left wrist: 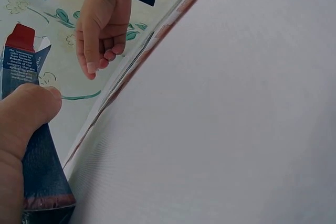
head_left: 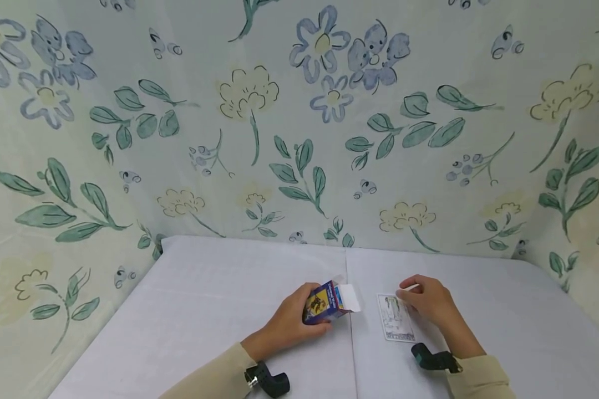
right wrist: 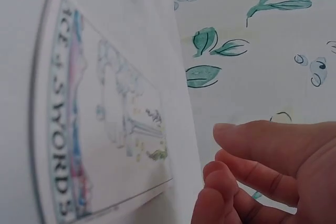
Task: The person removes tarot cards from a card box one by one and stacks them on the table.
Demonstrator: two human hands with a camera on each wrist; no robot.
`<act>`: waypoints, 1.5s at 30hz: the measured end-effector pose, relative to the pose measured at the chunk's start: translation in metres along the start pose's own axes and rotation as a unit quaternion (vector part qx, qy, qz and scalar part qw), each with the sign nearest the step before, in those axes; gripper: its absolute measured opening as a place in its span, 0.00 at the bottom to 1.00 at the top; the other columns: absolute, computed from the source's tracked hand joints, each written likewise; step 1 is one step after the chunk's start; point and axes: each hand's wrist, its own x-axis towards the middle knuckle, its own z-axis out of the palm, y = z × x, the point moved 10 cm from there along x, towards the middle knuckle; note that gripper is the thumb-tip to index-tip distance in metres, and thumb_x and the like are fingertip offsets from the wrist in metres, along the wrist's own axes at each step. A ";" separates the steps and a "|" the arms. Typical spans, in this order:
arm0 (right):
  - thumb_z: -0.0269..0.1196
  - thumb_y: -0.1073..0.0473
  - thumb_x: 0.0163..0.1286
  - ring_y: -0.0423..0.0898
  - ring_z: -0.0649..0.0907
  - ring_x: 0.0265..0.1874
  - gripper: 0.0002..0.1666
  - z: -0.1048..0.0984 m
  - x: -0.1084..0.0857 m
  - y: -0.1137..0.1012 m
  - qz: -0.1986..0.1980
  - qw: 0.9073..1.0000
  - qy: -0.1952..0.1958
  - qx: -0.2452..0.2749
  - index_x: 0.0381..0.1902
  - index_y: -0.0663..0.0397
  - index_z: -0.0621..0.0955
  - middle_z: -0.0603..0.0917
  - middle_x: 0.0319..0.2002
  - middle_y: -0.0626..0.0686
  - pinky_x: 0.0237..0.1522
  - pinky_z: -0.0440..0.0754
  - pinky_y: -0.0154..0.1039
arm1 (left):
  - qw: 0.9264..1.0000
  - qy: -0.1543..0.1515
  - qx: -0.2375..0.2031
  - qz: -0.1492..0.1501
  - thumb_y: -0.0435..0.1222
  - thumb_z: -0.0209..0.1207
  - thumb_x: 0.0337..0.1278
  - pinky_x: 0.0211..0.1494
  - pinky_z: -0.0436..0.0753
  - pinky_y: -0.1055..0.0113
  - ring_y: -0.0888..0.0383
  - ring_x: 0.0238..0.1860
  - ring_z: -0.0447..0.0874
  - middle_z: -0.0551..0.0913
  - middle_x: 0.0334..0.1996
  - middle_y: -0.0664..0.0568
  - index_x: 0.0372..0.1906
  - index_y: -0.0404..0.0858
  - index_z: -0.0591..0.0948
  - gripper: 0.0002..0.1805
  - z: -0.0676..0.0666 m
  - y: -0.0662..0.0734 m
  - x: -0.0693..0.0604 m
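My left hand [head_left: 288, 322] grips a small blue-and-purple card box [head_left: 318, 305], thumb along one side and fingers round the other. The box's white end flap [head_left: 349, 298] stands out toward the right. A tarot card [head_left: 395, 320] lies face up on the table, lettered "Ace of Swords" in the right wrist view. Whether more cards lie under it, I cannot tell. Beside the card's upper right corner is my right hand [head_left: 429, 300], its fingers loosely bent. In the right wrist view a gap separates the fingertips [right wrist: 223, 132] from the card, with nothing held.
White cloth covers the table [head_left: 204, 288], and a seam runs across it between the box and the card. Behind and at both sides hangs a floral curtain [head_left: 194, 166]. Black wrist cameras [head_left: 274, 382] sit on both sleeves.
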 end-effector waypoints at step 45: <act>0.68 0.59 0.61 0.48 0.78 0.26 0.06 0.017 -0.046 -0.122 -0.119 0.989 -0.038 0.083 0.36 0.54 0.83 0.81 0.27 0.49 0.30 0.80 0.38 | 1.000 0.000 -0.007 -0.007 0.50 0.70 0.48 0.50 0.77 0.69 0.65 0.47 0.74 0.75 0.51 0.60 0.63 0.50 0.65 0.38 0.001 -0.002 0.002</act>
